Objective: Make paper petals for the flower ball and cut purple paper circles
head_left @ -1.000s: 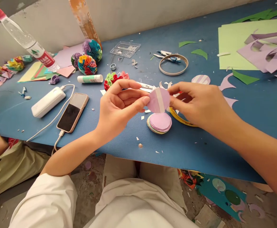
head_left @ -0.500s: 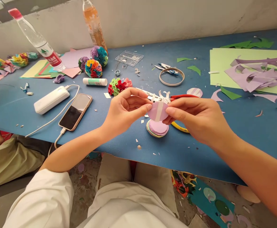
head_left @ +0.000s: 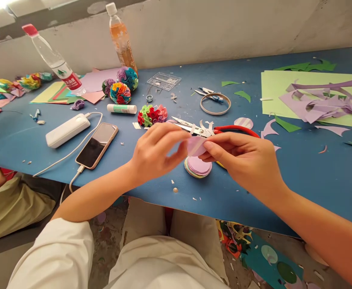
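Right hand [head_left: 248,160]: thumb and fingers pinch a lilac paper disc [head_left: 195,147] with a pale strip across it, held up over the table. Left hand [head_left: 156,150]: fingers curled at the disc's left edge; blurred, cannot tell whether gripping.

Labels: water bottle [head_left: 63,72] wears a red-and-white label with green peaks; characters not legible. Orange drink bottle [head_left: 121,40]: print unreadable. Glue stick [head_left: 121,109]: green-and-white wrap, text too small.

Materials: stack of round paper discs [head_left: 197,168], lilac uppermost, on blue tabletop [head_left: 152,192], below the held disc. Ruffled red, green and pink paper flower cluster [head_left: 152,115] behind left hand.

Obstruction: right hand partly hides red-handled scissors [head_left: 236,128]; paper scraps lie across the blades.
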Demonstrator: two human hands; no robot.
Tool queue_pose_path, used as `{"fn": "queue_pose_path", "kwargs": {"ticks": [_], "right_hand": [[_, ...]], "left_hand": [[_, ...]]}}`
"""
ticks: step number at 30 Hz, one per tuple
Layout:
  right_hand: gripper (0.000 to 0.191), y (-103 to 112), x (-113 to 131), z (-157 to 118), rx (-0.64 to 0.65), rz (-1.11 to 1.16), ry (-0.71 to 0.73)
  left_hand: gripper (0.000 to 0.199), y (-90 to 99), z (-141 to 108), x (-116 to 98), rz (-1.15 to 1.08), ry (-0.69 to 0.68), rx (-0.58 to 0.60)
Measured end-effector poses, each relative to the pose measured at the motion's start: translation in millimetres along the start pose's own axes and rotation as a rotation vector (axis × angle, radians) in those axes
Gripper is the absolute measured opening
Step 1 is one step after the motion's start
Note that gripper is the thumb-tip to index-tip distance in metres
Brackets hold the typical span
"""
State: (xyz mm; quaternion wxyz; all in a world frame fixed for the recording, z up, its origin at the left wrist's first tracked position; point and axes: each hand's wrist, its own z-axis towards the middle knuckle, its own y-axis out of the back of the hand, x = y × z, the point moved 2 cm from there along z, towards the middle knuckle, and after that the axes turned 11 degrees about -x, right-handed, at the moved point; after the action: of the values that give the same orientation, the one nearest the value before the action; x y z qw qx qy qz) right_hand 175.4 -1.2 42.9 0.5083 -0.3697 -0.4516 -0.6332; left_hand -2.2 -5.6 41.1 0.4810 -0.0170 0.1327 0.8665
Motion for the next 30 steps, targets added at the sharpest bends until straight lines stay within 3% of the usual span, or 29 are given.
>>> {"fn": "queue_pose_path", "kwargs": {"ticks": [2,4,11,22,25,30], "right_hand": [[0.005,0,3,-4,-0.063,-0.090,0.123],[0.006,-2,7,-8,-0.099,-0.164,0.257],[0.015,-5,14,-13,-0.081,-0.276,0.540],[0.013,-5,6,-12,-0.158,-0.530,0.919],[0.012,-6,6,-11,-0.172,-0.576,0.964],[0.014,-7,5,-11,-0.178,-0.594,0.900]], "left_hand": [[0.011,1.0,-2,-8,0.072,-0.194,-0.021],[0.011,0.7,-4,-14,0.078,-0.215,-0.012],[0.011,0.6,1,-16,-0.013,0.032,0.031],[0.006,1.4,1,-11,-0.056,0.191,0.124],[0.008,1.5,1,-11,-0.045,0.191,0.142],[0.010,0.5,1,-11,-0.026,0.191,0.145]]}}
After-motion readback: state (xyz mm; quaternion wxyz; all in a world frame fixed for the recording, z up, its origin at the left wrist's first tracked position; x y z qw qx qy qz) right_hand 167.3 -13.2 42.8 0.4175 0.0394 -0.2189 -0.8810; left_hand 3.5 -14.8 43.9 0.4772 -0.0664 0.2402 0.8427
